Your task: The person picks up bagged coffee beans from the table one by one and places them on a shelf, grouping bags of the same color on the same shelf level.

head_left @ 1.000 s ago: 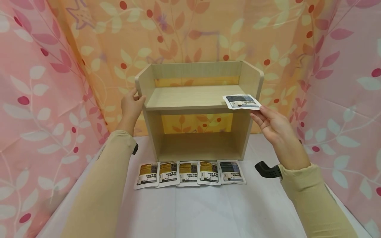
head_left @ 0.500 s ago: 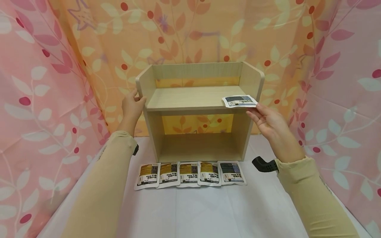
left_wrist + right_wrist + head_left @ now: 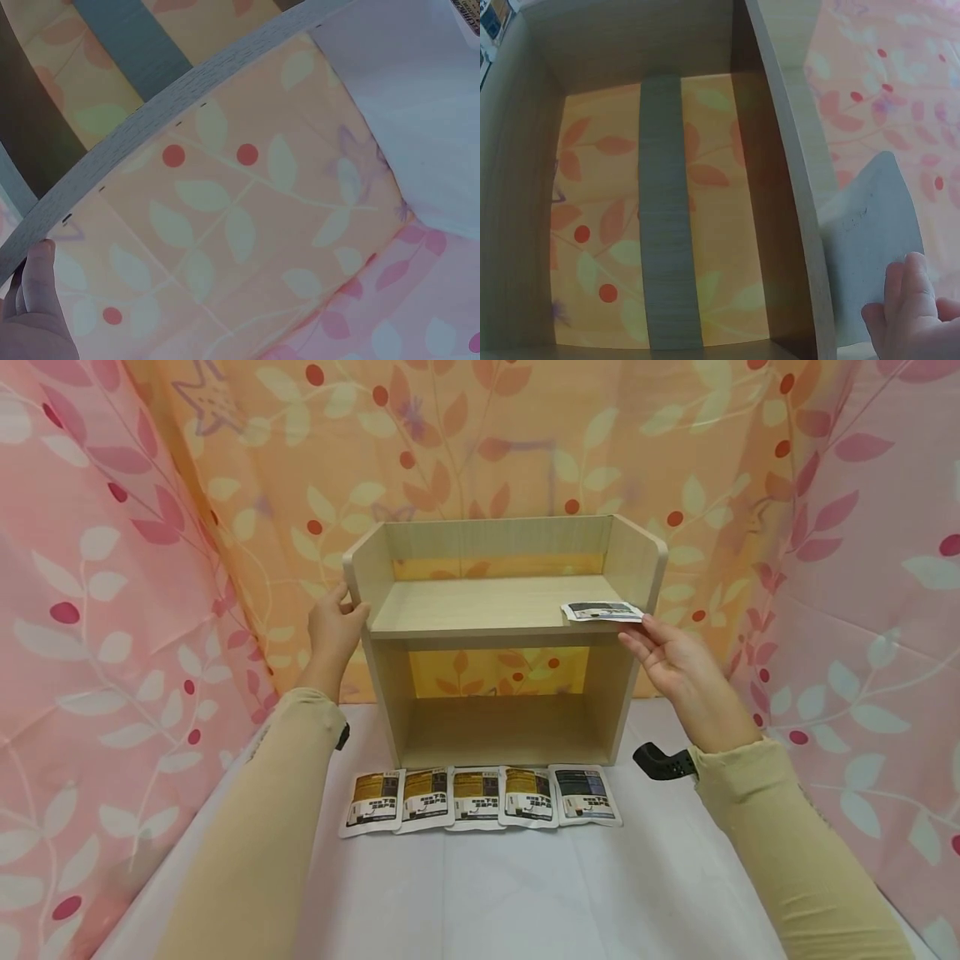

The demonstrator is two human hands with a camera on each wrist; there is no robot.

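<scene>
A pale wooden two-tier shelf (image 3: 487,610) stands on the white table. My left hand (image 3: 333,627) grips its left side panel (image 3: 150,112), thumb on the front edge. My right hand (image 3: 667,656) holds a dark-printed white sachet (image 3: 602,611) by its right edge, laying it flat on the right end of the upper board. From the right wrist view the sachet's pale underside (image 3: 874,247) shows beside the shelf's right panel, with my fingers (image 3: 907,300) under it. A row of several sachets (image 3: 480,797) lies on the table in front of the shelf, the rightmost one dark (image 3: 583,793).
Floral curtains close in the space: pink on the left (image 3: 97,610) and right (image 3: 862,610), orange behind (image 3: 487,443). The shelf's lower compartment (image 3: 498,710) holds nothing. White tablecloth (image 3: 510,893) stretches bare between my forearms.
My right hand has carried the sachet up and left, tipping it from tilted toward the camera to nearly flat on the upper board. The left hand has stayed on the side panel.
</scene>
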